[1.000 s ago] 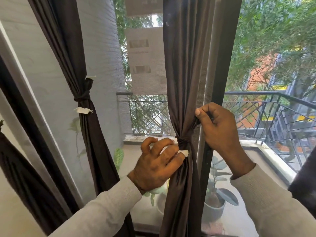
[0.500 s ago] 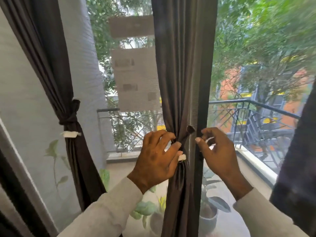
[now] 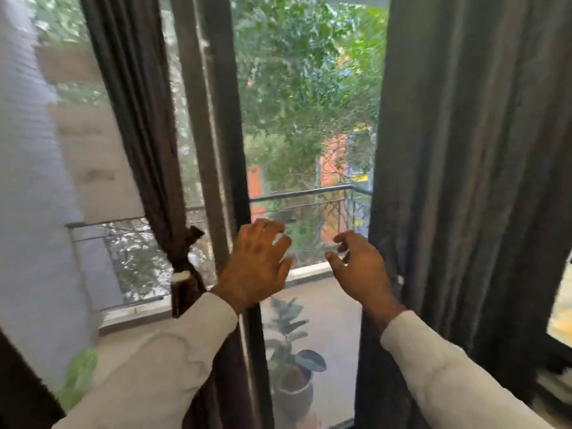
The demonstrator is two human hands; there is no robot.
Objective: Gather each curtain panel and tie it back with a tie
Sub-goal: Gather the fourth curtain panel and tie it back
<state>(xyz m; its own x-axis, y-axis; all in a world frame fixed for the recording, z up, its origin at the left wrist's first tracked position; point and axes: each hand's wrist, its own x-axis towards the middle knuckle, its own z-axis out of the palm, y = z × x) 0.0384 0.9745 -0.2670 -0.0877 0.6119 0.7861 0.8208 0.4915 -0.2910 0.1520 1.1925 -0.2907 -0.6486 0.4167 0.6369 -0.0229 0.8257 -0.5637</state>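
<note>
The loose curtain panel (image 3: 470, 187) on the right hangs full width and untied, and it is the step in hand. Doing it well would mean sweeping its whole spread into one bunch before any tie goes round, so no fold slips out. No spare tie shows in view. Left of the window frame (image 3: 216, 119), the gathered curtain panel (image 3: 136, 119) is cinched by its tie (image 3: 182, 267). The left hand (image 3: 257, 264) hangs in front of the glass with fingers spread, holding nothing. The right hand (image 3: 359, 267) is near the loose panel's edge, fingers loosely bent and empty. Outside, a pot (image 3: 292, 394) holds a leafy plant (image 3: 288, 329); its soil is too blurred to tell.
</note>
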